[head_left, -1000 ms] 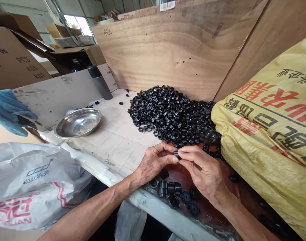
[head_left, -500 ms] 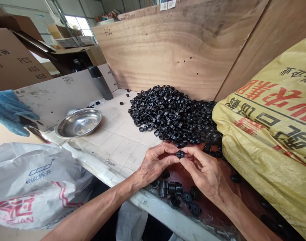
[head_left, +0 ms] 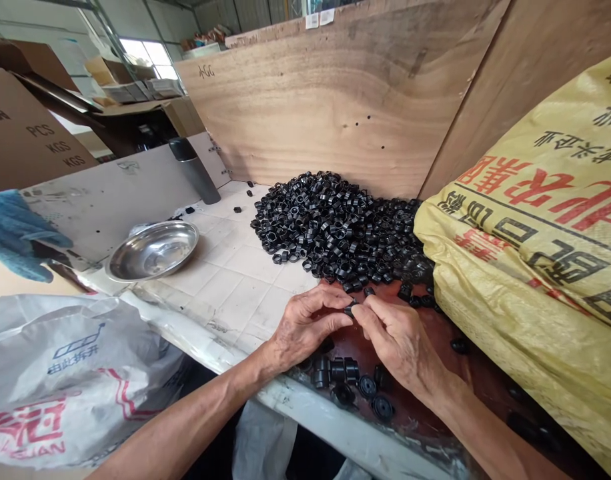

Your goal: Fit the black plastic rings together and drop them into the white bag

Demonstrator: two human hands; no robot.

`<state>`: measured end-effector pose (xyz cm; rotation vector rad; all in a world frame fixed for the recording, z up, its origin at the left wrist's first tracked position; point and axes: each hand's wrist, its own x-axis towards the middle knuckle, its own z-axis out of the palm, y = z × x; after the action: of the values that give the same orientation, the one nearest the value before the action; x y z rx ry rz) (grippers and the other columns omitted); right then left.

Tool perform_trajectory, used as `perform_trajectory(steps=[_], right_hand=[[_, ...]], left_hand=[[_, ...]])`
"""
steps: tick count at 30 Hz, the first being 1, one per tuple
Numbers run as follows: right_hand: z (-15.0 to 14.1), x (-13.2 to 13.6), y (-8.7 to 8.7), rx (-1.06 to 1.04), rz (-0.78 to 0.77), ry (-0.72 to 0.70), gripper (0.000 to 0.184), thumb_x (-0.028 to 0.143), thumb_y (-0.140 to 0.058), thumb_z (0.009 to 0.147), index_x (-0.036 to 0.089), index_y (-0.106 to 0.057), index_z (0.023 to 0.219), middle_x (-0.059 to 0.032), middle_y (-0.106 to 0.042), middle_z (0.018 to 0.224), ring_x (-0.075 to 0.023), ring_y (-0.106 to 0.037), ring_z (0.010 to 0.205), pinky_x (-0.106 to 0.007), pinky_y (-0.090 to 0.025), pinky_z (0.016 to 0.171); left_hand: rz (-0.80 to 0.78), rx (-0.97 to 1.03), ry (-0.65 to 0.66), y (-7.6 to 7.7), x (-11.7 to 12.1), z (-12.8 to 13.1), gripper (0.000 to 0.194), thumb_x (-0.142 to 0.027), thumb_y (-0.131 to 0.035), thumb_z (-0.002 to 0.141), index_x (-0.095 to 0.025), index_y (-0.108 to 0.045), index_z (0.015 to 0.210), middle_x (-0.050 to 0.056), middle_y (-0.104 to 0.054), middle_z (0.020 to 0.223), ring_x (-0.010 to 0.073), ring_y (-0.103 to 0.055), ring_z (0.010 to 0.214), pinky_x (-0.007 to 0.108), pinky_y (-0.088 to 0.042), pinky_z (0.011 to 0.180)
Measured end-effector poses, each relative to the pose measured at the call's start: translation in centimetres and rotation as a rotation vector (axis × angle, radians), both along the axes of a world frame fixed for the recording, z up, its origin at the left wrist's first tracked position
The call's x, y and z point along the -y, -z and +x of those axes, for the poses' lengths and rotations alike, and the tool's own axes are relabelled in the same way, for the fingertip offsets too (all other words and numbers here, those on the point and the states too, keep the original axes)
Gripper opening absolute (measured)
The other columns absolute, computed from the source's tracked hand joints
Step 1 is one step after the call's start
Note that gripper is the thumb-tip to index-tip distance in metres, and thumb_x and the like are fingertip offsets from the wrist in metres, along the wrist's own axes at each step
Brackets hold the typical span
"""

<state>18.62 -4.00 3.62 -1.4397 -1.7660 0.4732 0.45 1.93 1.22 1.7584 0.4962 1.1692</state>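
My left hand (head_left: 308, 325) and my right hand (head_left: 398, 341) meet above a reddish-brown board (head_left: 415, 417), pinching a small black plastic ring (head_left: 350, 308) between their fingertips. The fingers hide most of it. Just beyond them lies a loose black ring (head_left: 369, 291), at the near edge of a large heap of similar black rings (head_left: 330, 227). Below my hands stands a small group of black plastic parts (head_left: 343, 377), some cylindrical and some disc-shaped.
The heap lies on white tiles (head_left: 235, 280) against a plywood board (head_left: 305, 113). A yellow woven sack (head_left: 515, 253) bulges at the right. To the left are a steel bowl (head_left: 153, 251), a dark flask (head_left: 193, 170), a blue cloth (head_left: 15, 233), and a white plastic sack (head_left: 70, 380).
The small black ring has shifted slightly left with my hands and is now more hidden by the fingers. The camera view has tilted a little.
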Motion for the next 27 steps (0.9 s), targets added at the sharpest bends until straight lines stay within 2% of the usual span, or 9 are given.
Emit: perform_trajectory(steps=[3, 7, 9, 12, 15, 17, 19, 24, 27], right_hand=[[0.1, 0.0, -0.1, -0.112, -0.073, 0.006, 0.034, 0.046, -0.053, 0.099, 0.023, -0.056, 0.075, 0.0031, -0.059, 0.063, -0.0126, -0.055, 0.055, -0.023, -0.042, 0.053], [0.5, 0.1, 0.0, -0.178, -0.118, -0.019, 0.022, 0.042, -0.058, 0.097, 0.023, -0.063, 0.088, 0.0030, -0.065, 0.068, -0.0136, -0.061, 0.060, -0.023, -0.049, 0.056], [0.6, 0.1, 0.2, -0.150, -0.064, -0.019, 0.014, 0.037, -0.062, 0.096, 0.023, -0.065, 0.094, 0.0023, -0.068, 0.073, -0.0147, -0.064, 0.065, -0.024, -0.051, 0.061], [0.8, -0.1, 0.4, -0.073, 0.100, -0.061, 0.005, 0.025, -0.064, 0.094, 0.023, -0.067, 0.098, -0.0009, -0.071, 0.086, -0.0167, -0.068, 0.078, -0.027, -0.054, 0.072], [0.8, -0.3, 0.4, -0.046, 0.247, -0.146, 0.011, 0.017, -0.060, 0.096, 0.022, -0.068, 0.102, -0.0045, -0.072, 0.096, -0.0189, -0.069, 0.092, -0.031, -0.055, 0.084], [0.8, -0.3, 0.2, -0.067, 0.257, -0.159, 0.013, 0.018, -0.062, 0.095, 0.023, -0.069, 0.105, -0.0051, -0.072, 0.101, -0.0195, -0.069, 0.096, -0.031, -0.055, 0.087], [0.7, -0.3, 0.0, -0.112, 0.208, -0.136, 0.013, 0.021, -0.066, 0.094, 0.024, -0.070, 0.105, -0.0040, -0.072, 0.103, -0.0187, -0.069, 0.094, -0.030, -0.056, 0.085], [0.4, -0.2, 0.2, -0.187, 0.145, -0.011, 0.005, 0.024, -0.068, 0.093, 0.024, -0.072, 0.092, -0.0010, -0.073, 0.094, -0.0170, -0.070, 0.086, -0.027, -0.056, 0.078], [0.2, 0.0, 0.1, -0.134, 0.183, -0.019, 0.010, 0.018, -0.065, 0.093, 0.024, -0.069, 0.099, -0.0019, -0.074, 0.100, -0.0182, -0.071, 0.091, -0.028, -0.056, 0.083]], left_hand=[[-0.222, 0.021, 0.010, -0.4, 0.3, 0.2, 0.017, -0.026, -0.078, 0.086, -0.017, -0.073, 0.100, 0.007, -0.074, 0.103, 0.0194, -0.069, 0.097, 0.034, -0.055, 0.091], [-0.307, 0.057, 0.010, -0.6, 0.4, 0.2, 0.020, -0.027, -0.083, 0.080, -0.017, -0.075, 0.096, 0.006, -0.072, 0.103, 0.0197, -0.067, 0.099, 0.034, -0.053, 0.092], [-0.346, 0.045, -0.003, -0.6, 0.4, 0.1, 0.021, -0.028, -0.085, 0.078, -0.017, -0.076, 0.094, 0.006, -0.073, 0.101, 0.0196, -0.067, 0.097, 0.034, -0.053, 0.091], [-0.460, 0.020, 0.009, -0.9, 0.4, 0.0, 0.025, -0.030, -0.087, 0.076, -0.015, -0.076, 0.092, 0.007, -0.074, 0.097, 0.0187, -0.068, 0.090, 0.032, -0.054, 0.085], [-0.619, 0.071, 0.086, -1.2, 0.3, -0.1, 0.029, -0.031, -0.090, 0.072, -0.014, -0.074, 0.090, 0.005, -0.074, 0.089, 0.0154, -0.067, 0.077, 0.030, -0.054, 0.075], [-0.676, 0.119, 0.121, -1.3, 0.2, 0.0, 0.031, -0.031, -0.091, 0.070, -0.014, -0.073, 0.088, 0.003, -0.073, 0.087, 0.0142, -0.066, 0.073, 0.029, -0.053, 0.073], [-0.645, 0.139, 0.112, -1.3, 0.1, 0.0, 0.030, -0.030, -0.091, 0.070, -0.015, -0.074, 0.088, 0.004, -0.073, 0.093, 0.0156, -0.067, 0.080, 0.030, -0.053, 0.078], [-0.416, 0.082, 0.058, -1.2, 0.2, 0.1, 0.023, -0.027, -0.087, 0.075, -0.015, -0.076, 0.091, 0.006, -0.071, 0.102, 0.0190, -0.065, 0.099, 0.033, -0.050, 0.094], [-0.486, 0.059, 0.057, -1.2, 0.2, 0.0, 0.023, -0.027, -0.088, 0.074, -0.015, -0.076, 0.090, 0.006, -0.072, 0.099, 0.0177, -0.066, 0.093, 0.032, -0.051, 0.089]])
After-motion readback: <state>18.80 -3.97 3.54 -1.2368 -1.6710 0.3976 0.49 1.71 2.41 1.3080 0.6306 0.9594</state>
